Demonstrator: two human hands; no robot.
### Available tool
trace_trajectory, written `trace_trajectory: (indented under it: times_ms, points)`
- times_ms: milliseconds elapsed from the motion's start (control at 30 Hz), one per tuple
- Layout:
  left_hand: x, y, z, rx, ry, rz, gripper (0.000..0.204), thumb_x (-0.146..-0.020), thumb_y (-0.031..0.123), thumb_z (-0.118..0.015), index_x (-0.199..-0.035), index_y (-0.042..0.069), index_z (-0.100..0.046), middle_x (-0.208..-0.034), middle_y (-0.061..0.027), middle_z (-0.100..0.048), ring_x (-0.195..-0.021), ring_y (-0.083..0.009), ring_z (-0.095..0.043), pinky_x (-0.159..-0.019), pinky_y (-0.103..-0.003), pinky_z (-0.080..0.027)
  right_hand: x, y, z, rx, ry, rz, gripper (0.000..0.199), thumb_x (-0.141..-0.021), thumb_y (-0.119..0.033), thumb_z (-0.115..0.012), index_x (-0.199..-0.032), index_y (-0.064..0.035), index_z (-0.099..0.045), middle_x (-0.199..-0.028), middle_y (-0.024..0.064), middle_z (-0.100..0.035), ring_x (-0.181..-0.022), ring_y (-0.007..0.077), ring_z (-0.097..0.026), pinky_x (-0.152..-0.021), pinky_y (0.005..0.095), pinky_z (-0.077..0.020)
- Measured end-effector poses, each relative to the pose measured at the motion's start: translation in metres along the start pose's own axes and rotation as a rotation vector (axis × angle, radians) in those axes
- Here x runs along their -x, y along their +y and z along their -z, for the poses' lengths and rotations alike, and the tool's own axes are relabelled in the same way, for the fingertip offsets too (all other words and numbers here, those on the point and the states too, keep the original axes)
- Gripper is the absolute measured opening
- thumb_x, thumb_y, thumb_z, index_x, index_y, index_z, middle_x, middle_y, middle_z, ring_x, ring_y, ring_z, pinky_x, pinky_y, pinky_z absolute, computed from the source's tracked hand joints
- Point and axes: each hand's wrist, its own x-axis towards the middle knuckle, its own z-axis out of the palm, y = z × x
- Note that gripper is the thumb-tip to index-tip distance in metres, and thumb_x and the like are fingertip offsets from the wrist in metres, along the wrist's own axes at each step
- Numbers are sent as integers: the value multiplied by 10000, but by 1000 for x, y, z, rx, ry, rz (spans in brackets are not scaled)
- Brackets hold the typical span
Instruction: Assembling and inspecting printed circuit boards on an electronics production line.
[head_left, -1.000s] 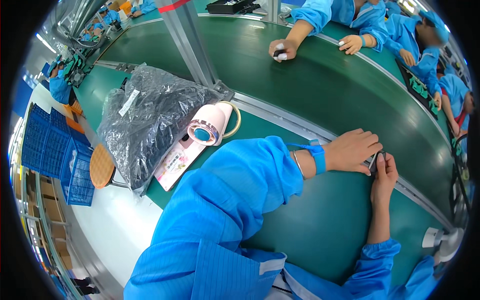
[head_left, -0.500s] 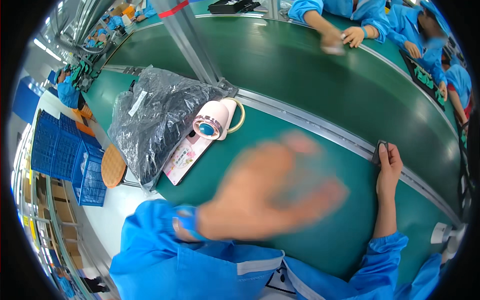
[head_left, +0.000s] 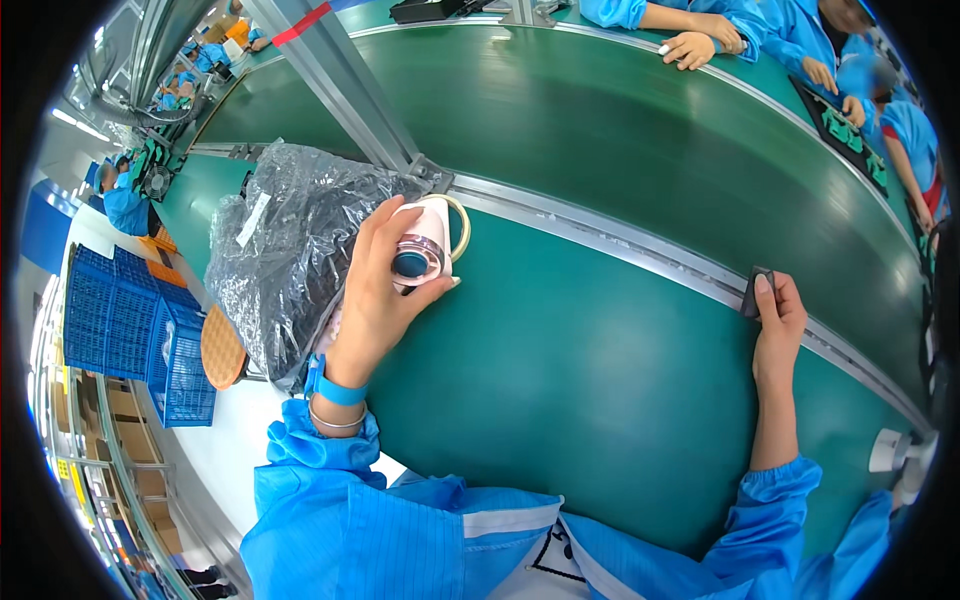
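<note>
Left hand moved left, half-curled around one pink device | right hand pinching one dark piece

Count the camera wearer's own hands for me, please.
2: the left hand curves around the pale-pink cylindrical device; the right hand pinches a small dark-grey piece by the metal rail.

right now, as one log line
left hand: curled around pale pink round-headed device | right hand: holding small dark flat piece
</note>
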Motion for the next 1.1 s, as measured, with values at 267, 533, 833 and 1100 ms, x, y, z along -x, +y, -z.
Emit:
trace_trajectory:
  times_ms: [267,533,833,1100]
  points:
    - [2,19,-1,11,203,82,836,-589,114,-865,-1302,-5,-446,-1334,-221,-447,-1221,-398,-469,-999,-455,-415,0,1,1,-16,-21,5,169,-941,-192,-600,-961,-25,-616,-786,-51,-551,-708,36,-454,-651,192,-361]
    - [25,121,-42,347,-375,-564,689,-758,379,-761,-1289,32,-491,-1387,-233,-419,-1245,-391,-453,-1051,-494,-337,0,-1,4,-9,-24,12,162,-940,-191,-602,-954,-30,-616,-786,-55,-545,-708,34,-450,-648,191,-359]
    - [-59,162,-190,627,-21,-401,660,-812,212,-696,-1355,-2,-389,-1407,-224,-367,-1218,-385,-451,-1033,-426,-375,-4,1,-6,-108,31,-19,107,-914,-154,-614,-934,-49,-608,-802,-41,-562,-722,50,-500,-639,214,-421]
    - [-94,170,-233,837,-115,-237,166,-927,151,-564,-965,-6,-604,-900,-138,-578,-849,-293,-573,-750,-379,-462,4,4,3,-173,-53,9,113,-928,-136,-603,-968,-31,-593,-768,-17,-581,-702,50,-524,-631,212,-429]
